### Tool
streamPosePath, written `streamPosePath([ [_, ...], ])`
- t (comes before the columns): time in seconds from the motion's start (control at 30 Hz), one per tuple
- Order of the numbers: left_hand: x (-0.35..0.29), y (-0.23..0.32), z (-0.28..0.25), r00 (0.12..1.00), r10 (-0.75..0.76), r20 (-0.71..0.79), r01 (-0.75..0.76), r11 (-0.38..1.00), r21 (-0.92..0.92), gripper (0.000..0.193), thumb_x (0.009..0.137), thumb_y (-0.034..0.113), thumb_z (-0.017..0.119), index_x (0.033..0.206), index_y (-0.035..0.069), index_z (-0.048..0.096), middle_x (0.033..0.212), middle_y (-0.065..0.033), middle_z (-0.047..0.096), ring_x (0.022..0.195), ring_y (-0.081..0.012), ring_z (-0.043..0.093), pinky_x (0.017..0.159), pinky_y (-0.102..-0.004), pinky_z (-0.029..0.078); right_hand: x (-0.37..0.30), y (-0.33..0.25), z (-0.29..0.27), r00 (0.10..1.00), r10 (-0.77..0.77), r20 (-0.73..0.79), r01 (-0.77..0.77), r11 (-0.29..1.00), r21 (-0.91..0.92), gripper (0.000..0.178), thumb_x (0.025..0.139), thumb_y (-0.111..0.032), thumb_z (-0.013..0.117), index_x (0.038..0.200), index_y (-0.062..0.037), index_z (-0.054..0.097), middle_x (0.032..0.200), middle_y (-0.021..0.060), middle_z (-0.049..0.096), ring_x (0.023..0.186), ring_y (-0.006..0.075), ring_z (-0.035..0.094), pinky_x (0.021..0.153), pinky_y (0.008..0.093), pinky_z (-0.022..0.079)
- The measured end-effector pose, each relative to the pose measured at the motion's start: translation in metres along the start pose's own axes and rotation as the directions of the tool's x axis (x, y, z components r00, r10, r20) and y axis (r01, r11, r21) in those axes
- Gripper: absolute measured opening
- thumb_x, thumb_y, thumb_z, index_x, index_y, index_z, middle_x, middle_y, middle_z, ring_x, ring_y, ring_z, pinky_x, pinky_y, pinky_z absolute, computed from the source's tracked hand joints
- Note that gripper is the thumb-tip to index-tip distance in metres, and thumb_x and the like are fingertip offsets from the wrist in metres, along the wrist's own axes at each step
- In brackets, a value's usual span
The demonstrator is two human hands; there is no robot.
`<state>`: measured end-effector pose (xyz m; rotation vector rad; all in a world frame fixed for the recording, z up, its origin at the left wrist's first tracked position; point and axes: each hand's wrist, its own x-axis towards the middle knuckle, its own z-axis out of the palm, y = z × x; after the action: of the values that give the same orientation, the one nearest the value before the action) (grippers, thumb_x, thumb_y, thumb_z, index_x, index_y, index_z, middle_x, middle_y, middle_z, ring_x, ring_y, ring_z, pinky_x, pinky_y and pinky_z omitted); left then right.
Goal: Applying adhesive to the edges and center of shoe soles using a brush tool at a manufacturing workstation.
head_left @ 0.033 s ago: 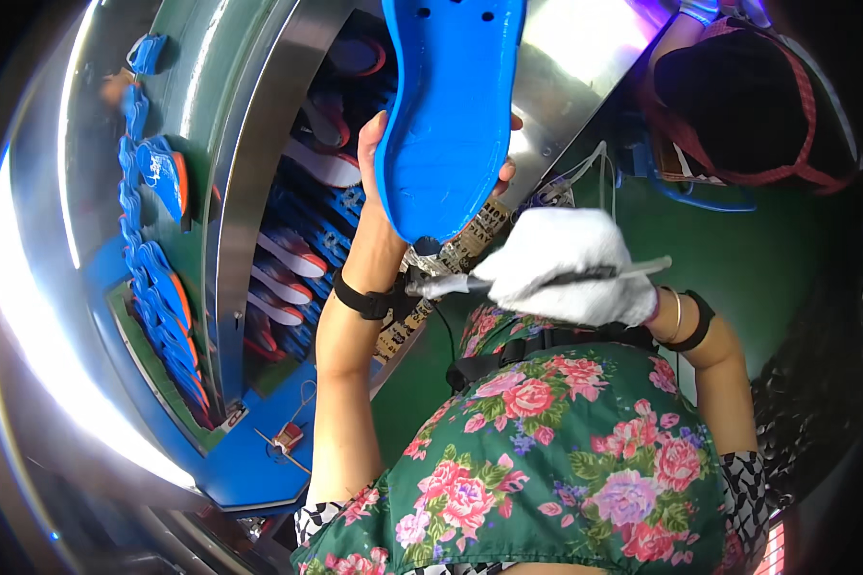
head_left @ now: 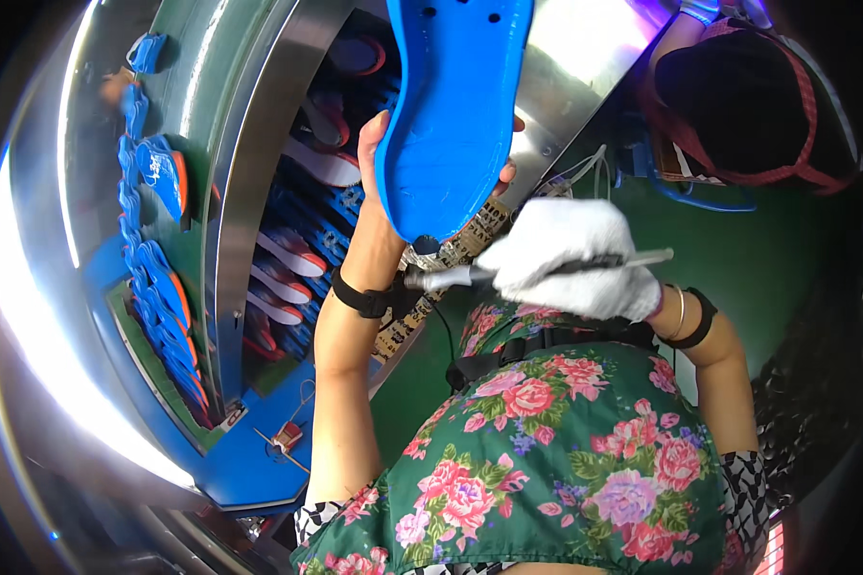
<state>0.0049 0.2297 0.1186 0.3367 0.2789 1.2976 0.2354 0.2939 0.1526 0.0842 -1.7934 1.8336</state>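
Observation:
A blue shoe sole [head_left: 451, 134] with a raised rim and small holes toward its far end stands up in front of me, its inner face toward me. My left hand [head_left: 372, 163] is bare and grips it from behind, thumb at the left edge, fingertips showing at the right edge. In a white glove, my right hand [head_left: 571, 259] is closed around a slim brush-like tool [head_left: 446, 278]. Its pale tail end sticks out to the right. The dark tip points left, just below the sole's heel and near my left wrist, apart from the sole.
On the left, a green conveyor belt [head_left: 187, 105] carries several blue soles [head_left: 168, 177]. Below its metal edge, a rack holds several white, red and blue soles [head_left: 292, 259]. A co-worker in a black cap [head_left: 738, 96] is at the upper right, beside a blue frame [head_left: 710, 199].
My right hand has shifted slightly, with the tool still in it. The sole has moved a touch to the right. My left hand keeps its grip.

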Motion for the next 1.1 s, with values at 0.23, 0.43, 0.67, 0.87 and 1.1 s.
streamPosePath([
  [0.23,0.000,0.004,-0.004,0.990,-0.130,-0.059,0.125,0.989,-0.080,0.110,0.082,0.067,0.067,0.157,-0.005,0.027,0.147,-0.0324,0.042,0.107,-0.0465,0.062,0.086,-0.0524,0.057,-0.010,0.009,-0.005,0.952,-0.217,0.216,0.304,0.754,-0.582,0.026,0.082,-0.014,0.082,0.107,-0.0135,0.078,0.104,0.0057,0.076,0.085,0.0234,0.072,0.070,0.0364,0.059],
  [0.43,-0.001,0.002,-0.008,0.987,-0.150,-0.051,0.145,0.985,-0.089,0.107,0.084,0.064,0.066,0.158,-0.003,0.028,0.147,-0.0335,0.041,0.108,-0.0479,0.061,0.087,-0.0529,0.059,0.007,0.001,-0.017,0.988,-0.150,0.036,0.151,0.889,-0.433,0.015,0.077,-0.002,0.084,0.090,-0.0078,0.079,0.102,0.0103,0.078,0.085,0.0248,0.073,0.075,0.0351,0.057],
  [0.67,-0.002,-0.003,-0.010,0.991,-0.119,-0.053,0.109,0.978,-0.176,0.104,0.085,0.062,0.067,0.158,-0.002,0.028,0.145,-0.0334,0.044,0.108,-0.0496,0.061,0.092,-0.0567,0.057,-0.013,0.020,-0.002,0.976,0.004,-0.220,-0.037,0.988,-0.147,0.013,0.077,0.001,0.083,0.088,-0.0024,0.077,0.097,0.0137,0.077,0.088,0.0232,0.074,0.079,0.0338,0.058],
  [0.87,-0.009,-0.023,-0.023,0.998,0.013,-0.059,-0.024,0.981,-0.191,0.095,0.093,0.064,0.055,0.158,-0.001,0.031,0.147,-0.0321,0.047,0.116,-0.0539,0.061,0.093,-0.0602,0.057,-0.012,0.013,-0.015,0.965,0.183,-0.190,-0.179,0.983,0.036,0.013,0.084,0.002,0.079,0.096,0.0013,0.079,0.098,0.0107,0.078,0.092,0.0150,0.073,0.084,0.0296,0.058],
  [1.1,-0.007,-0.061,-0.007,0.995,-0.019,-0.093,-0.008,0.960,-0.280,0.092,0.094,0.065,0.052,0.160,0.005,0.030,0.148,-0.0307,0.048,0.116,-0.0541,0.062,0.093,-0.0620,0.055,0.039,0.000,-0.084,0.921,-0.298,-0.252,0.083,0.781,-0.619,0.017,0.088,-0.002,0.075,0.105,-0.0007,0.077,0.097,0.0115,0.078,0.082,0.0181,0.075,0.075,0.0310,0.060],
])
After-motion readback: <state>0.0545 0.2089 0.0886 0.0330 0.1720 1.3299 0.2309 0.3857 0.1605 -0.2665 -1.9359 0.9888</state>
